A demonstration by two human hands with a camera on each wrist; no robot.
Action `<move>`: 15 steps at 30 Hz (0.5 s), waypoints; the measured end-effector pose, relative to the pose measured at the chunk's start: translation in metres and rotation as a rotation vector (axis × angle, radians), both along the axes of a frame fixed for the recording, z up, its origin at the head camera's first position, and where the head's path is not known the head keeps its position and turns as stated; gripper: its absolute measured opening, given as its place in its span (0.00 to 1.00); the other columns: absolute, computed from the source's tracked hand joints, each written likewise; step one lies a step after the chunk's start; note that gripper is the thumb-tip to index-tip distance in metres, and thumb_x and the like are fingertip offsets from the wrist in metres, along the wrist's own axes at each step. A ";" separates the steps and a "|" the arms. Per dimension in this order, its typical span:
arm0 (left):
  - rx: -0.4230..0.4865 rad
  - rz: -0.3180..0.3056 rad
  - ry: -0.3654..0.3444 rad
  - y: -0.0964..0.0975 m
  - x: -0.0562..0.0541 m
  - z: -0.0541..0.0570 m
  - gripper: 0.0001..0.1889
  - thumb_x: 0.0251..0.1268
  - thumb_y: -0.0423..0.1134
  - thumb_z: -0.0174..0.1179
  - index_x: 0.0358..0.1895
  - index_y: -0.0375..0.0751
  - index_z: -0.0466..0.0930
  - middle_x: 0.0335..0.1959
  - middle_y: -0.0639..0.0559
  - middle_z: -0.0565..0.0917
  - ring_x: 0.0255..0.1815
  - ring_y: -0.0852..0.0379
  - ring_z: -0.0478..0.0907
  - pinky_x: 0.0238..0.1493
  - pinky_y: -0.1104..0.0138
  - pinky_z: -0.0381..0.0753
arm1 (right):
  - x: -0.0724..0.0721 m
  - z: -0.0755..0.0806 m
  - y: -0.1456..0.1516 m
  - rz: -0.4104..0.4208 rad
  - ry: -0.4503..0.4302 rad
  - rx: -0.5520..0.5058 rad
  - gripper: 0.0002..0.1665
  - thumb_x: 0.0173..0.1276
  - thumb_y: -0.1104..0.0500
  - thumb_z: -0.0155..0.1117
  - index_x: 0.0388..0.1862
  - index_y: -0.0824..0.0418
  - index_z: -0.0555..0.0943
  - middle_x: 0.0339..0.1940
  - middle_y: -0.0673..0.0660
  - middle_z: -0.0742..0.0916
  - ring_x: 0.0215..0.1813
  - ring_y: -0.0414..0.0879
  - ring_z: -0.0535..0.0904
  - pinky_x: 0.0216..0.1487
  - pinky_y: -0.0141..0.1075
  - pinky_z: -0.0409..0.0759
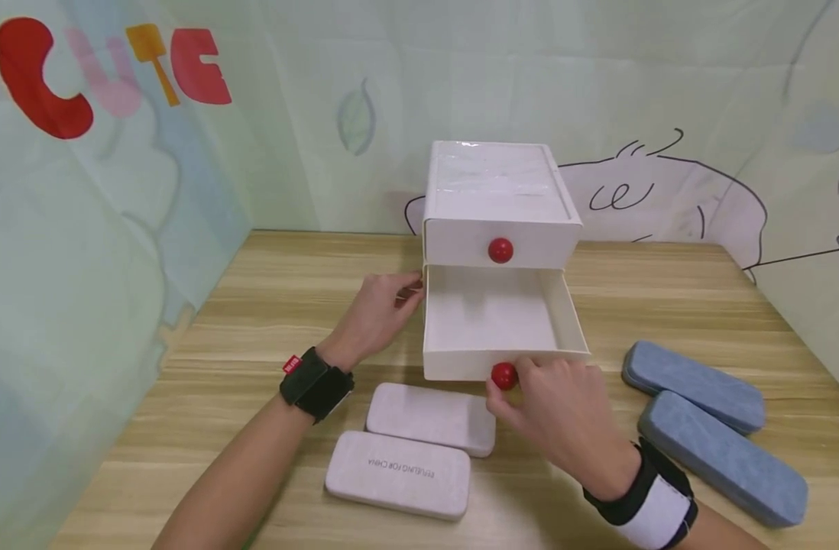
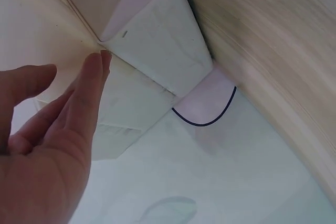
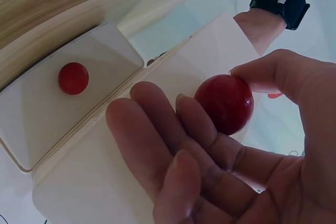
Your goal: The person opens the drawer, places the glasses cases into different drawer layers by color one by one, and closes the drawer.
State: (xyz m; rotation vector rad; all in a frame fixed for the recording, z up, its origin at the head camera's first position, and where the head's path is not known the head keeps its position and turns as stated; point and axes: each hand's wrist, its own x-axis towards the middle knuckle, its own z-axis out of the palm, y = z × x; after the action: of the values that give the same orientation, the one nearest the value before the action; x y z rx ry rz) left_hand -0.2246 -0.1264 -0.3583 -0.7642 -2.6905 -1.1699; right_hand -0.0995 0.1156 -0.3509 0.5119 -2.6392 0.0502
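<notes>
A small white two-drawer cabinet [image 1: 502, 172] stands on the table, a round red knob on each drawer front. Its upper drawer [image 1: 454, 244] is closed, while the lower drawer [image 1: 488, 309] is pulled out and holds nothing visible. My right hand [image 1: 564, 409] pinches the lower red knob [image 3: 226, 103] between thumb and index finger; the other fingers spread in front of the drawer face. On the cabinet's left side my left hand [image 1: 381, 313] has its fairly straight fingertips right at the side wall [image 2: 157, 45], near the lower drawer's opening.
Two pale pinkish cases [image 1: 433, 416], one lettered "REFUELING FOR CHINA", lie before the drawer. At the right, two blue cases [image 1: 729, 458] lie slanted, side by side. A printed cloth backdrop [image 1: 309, 99] rises behind the wooden table [image 1: 254, 298].
</notes>
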 end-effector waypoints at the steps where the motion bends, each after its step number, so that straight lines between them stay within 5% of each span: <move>1: -0.005 -0.007 -0.002 0.000 0.000 0.000 0.13 0.76 0.31 0.55 0.57 0.32 0.82 0.51 0.38 0.88 0.50 0.47 0.88 0.52 0.60 0.88 | 0.001 0.000 0.000 0.000 -0.003 0.000 0.25 0.60 0.44 0.70 0.15 0.56 0.73 0.10 0.47 0.64 0.14 0.42 0.60 0.15 0.33 0.54; 15: -0.226 -0.127 -0.062 -0.022 0.028 -0.001 0.17 0.74 0.37 0.59 0.60 0.34 0.82 0.58 0.41 0.86 0.57 0.45 0.84 0.59 0.53 0.83 | 0.005 0.004 0.000 0.005 -0.024 -0.014 0.26 0.61 0.45 0.69 0.13 0.55 0.70 0.10 0.47 0.63 0.14 0.42 0.59 0.15 0.32 0.52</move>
State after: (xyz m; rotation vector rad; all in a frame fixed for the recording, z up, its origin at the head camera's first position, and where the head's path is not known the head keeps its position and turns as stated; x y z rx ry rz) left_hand -0.1967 -0.1487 -0.3589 -0.9576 -2.8984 -0.9368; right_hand -0.0940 0.1158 -0.3468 0.5168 -2.6589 0.0762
